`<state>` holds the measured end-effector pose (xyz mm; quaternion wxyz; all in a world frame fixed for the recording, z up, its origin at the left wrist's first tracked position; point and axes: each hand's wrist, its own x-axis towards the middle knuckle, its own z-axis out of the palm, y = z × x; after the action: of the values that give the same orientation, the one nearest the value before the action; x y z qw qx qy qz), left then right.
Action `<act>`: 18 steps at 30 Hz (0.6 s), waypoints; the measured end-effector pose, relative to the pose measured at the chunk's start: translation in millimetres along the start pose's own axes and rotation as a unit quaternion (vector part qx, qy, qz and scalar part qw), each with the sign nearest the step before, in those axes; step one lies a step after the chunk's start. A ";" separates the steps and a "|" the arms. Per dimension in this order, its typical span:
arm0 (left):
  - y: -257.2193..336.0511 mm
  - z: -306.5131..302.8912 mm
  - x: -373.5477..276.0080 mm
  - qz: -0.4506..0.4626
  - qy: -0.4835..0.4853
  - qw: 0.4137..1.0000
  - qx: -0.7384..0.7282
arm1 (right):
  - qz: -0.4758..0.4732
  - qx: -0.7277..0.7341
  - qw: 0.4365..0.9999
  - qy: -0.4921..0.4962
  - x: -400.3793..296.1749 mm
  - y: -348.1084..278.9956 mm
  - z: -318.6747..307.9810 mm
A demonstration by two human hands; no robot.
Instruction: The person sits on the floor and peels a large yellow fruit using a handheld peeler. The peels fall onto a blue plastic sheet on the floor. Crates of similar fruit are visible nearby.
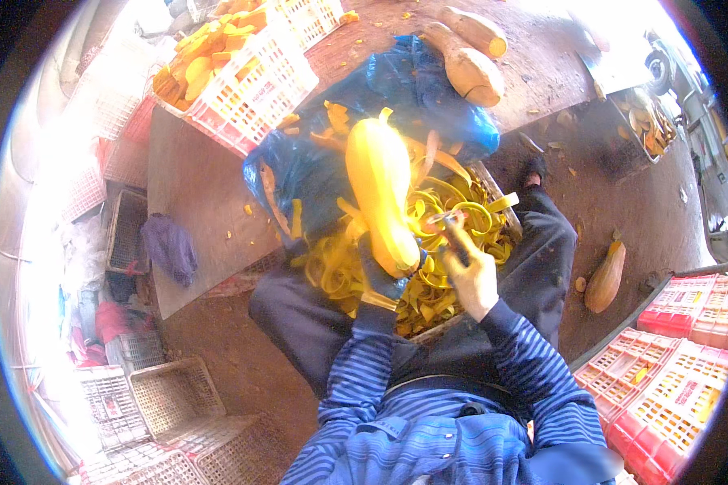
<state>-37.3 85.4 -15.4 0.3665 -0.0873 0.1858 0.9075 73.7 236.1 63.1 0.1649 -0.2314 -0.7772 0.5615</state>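
A peeled yellow butternut-type squash (379,188) stands tilted away from me over a container of peelings, its stem at the far end. My left hand (376,276), in a dark glove, grips its near end from the left and below. Just right of the squash, my right hand (474,276) is closed around what looks like a hand peeler (448,217), blurred and partly hidden by the fingers. Curled yellow peels (428,306) fill the container between my knees, and its right rim (500,203) shows. A blue plastic sheet (303,188) lies beyond, with strips of peel on it.
Unpeeled squashes (470,73) lie ahead on the floor; another squash (605,277) lies to the right. A crate (255,91) of orange squash pieces stands ahead left. Red and white crates (661,376) are at my right, empty crates (176,394) at my left. A purple cloth (170,248) rests on a board.
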 end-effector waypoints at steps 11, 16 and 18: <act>12.6 14.6 12.0 -0.091 -0.157 0.983 -0.029 | -0.077 -0.020 0.985 -0.151 -42.5 -3.1 -2.6; 7.2 16.6 12.9 -0.043 -0.062 0.996 -0.048 | 0.062 -0.052 0.992 -0.095 -62.8 11.9 -31.9; 6.3 18.9 15.3 -0.029 -0.058 0.998 -0.023 | 0.033 -0.039 0.994 -0.095 -52.1 4.5 -23.2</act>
<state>-53.1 98.5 -0.9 0.4006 -0.0478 0.1409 0.9041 130.1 227.4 66.3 0.0622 -0.2086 -0.8026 0.5554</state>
